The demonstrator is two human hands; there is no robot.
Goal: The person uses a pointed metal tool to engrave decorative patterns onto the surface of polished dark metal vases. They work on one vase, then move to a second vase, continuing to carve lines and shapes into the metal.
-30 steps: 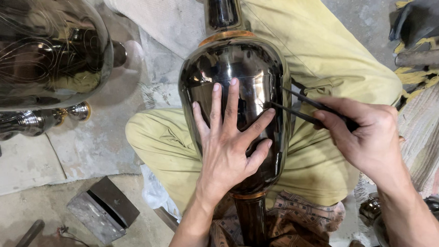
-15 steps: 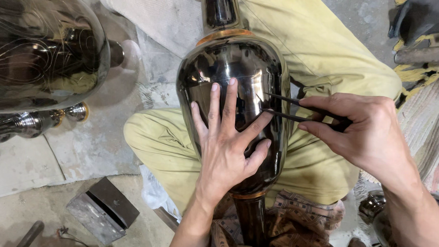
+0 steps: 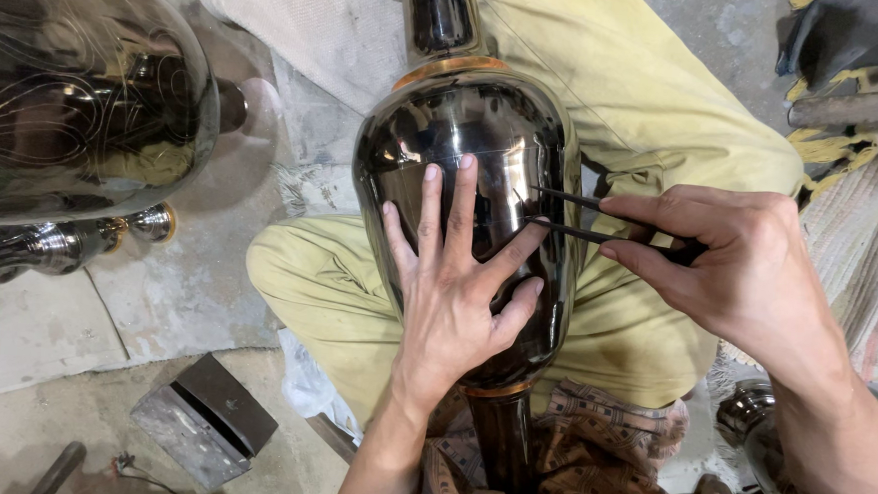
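A dark, shiny metal vase (image 3: 485, 139) with copper-coloured bands lies along my lap, over yellow-green trousers (image 3: 656, 118). My left hand (image 3: 457, 288) rests flat on its belly with the fingers spread. My right hand (image 3: 729, 262) pinches a thin two-pronged dark tool (image 3: 581, 216); its tips touch the vase just beside my left index finger. The vase's narrow foot runs down onto a brown patterned cloth (image 3: 588, 465).
A larger engraved dark vase (image 3: 77, 88) lies at the upper left, with shiny metal parts (image 3: 59, 242) below it. A grey metal block (image 3: 205, 420) sits on the concrete floor at lower left. Another shiny round piece (image 3: 750, 424) is at lower right, a woven mat (image 3: 861, 219) at right.
My right hand has shifted left and slightly up, bringing the tool tips closer to my left fingers. The left hand stays flat on the vase.
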